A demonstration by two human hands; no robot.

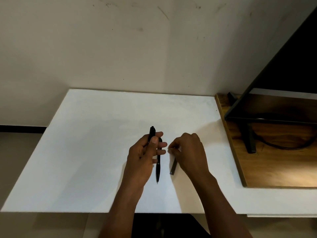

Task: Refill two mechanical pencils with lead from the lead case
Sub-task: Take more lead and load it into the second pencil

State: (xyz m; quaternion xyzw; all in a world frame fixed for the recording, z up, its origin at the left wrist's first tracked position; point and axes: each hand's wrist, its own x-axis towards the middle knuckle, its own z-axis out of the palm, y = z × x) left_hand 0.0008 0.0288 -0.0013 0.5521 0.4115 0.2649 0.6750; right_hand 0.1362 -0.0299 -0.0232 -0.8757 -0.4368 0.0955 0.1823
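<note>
L hand (142,155) fingers clamped on black pencil (152,133) beside 2nd pencil (158,169); R hand (188,152) fingers pinched together, lead case (173,166) beneath.

Table (85,152) plain white. Far pencil (152,133) black, near pencil (158,169) black, lead case (173,167) dark grey. Side board (274,160) brown wood grain, stand (250,140) black, wall (103,48) off-white with dark scuffs.

Held pencil (152,133): only the far end shows, the rest is behind the left hand (142,157). Second pencil (158,167): far part covered by that hand's fingers. Lead case (173,166): far end under the right hand (190,152). Right fingertips (169,148) pinched; anything between them is too small to tell. Monitor (291,66) cut off at right edge. Forearms cut off at near edge.
</note>
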